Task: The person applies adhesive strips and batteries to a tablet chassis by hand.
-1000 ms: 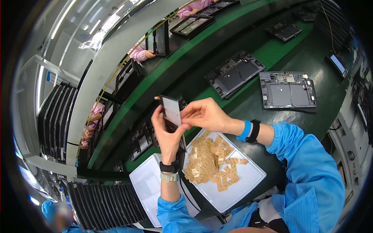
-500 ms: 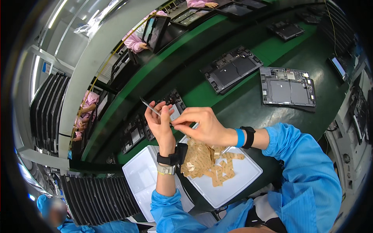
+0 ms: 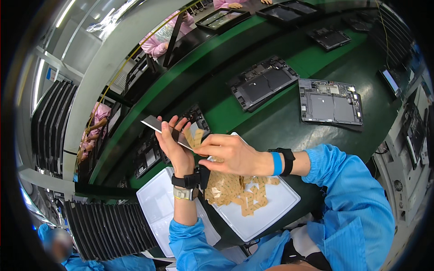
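Over the green bench [image 3: 289, 122], above a white tray [image 3: 266, 212] of tan adhesive strips [image 3: 235, 189], the left hand [image 3: 174, 147] grips a thin grey panel [image 3: 158, 126] flat. The right hand [image 3: 226, 153] pinches a tan strip [image 3: 195, 137] against its near edge.

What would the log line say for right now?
left hand: holds flat panel | right hand: pinches tan strip on panel | white tray: strips below

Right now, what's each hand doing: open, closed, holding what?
Left hand: closed on a thin flat panel.
Right hand: fingers pinched on a tan adhesive strip at the panel.
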A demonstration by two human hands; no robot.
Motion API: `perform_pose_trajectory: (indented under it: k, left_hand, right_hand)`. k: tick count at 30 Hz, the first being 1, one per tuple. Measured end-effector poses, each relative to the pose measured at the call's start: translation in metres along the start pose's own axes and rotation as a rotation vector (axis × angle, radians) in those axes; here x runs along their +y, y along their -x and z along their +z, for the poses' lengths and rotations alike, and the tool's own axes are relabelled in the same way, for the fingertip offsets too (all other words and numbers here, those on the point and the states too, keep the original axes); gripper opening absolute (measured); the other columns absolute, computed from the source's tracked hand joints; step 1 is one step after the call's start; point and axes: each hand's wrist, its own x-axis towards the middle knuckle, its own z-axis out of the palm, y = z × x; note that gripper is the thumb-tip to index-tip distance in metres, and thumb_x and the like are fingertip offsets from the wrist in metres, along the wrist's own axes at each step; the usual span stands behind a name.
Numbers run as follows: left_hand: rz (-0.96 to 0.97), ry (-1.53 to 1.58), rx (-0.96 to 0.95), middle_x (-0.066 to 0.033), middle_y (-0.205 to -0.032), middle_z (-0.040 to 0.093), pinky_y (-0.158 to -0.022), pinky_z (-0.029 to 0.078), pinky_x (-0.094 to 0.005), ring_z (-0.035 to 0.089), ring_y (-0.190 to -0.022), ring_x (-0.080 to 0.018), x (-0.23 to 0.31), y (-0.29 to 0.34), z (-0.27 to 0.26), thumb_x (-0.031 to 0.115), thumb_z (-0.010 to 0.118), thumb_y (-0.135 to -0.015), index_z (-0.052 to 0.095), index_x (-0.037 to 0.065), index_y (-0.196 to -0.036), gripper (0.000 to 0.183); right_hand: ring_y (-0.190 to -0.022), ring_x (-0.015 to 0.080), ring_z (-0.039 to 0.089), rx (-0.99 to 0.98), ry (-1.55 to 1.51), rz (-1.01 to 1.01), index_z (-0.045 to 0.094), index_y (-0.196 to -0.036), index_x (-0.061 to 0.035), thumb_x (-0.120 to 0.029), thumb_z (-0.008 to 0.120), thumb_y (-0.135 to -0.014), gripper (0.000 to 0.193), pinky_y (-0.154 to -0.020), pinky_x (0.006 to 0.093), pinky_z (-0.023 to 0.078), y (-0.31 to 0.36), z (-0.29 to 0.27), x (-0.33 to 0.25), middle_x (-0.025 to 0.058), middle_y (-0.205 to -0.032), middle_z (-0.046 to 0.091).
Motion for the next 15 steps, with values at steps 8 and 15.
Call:
perform_pose_trajectory:
  k: [8, 15]
  left_hand:
    - [-0.067, 0.152, -0.026, -0.0187, -0.129, 0.057, -0.107, 0.049, -0.0536, 0.061, -0.117, -0.0365, 0.017, -0.006, -0.001, 0.057, 0.057, -0.102, 0.041, 0.007, -0.139, 0.064]
    - [0.025, 0.103, 0.019, -0.0167, -0.129, 0.059, -0.106, 0.049, -0.0486, 0.060, -0.118, -0.0312, 0.048, -0.026, -0.033, 0.053, 0.060, -0.102, 0.040, 0.007, -0.147, 0.068]
  right_hand:
    - [-0.078, 0.0240, 0.074, 0.041, -0.040, 0.105, 0.078, -0.101, -0.0018, 0.004, 0.072, -0.084, 0.020, -0.068, 0.0311, 0.061, -0.025, -0.030, 0.010, 0.0124, -0.091, 0.073]
    - [-0.096, 0.0335, 0.066, -0.581, -0.015, 0.003, 0.071, -0.091, -0.0016, -0.008, 0.066, -0.086, 0.010, -0.085, 0.0446, 0.055, 0.048, -0.034, 0.025, 0.0135, -0.098, 0.067]
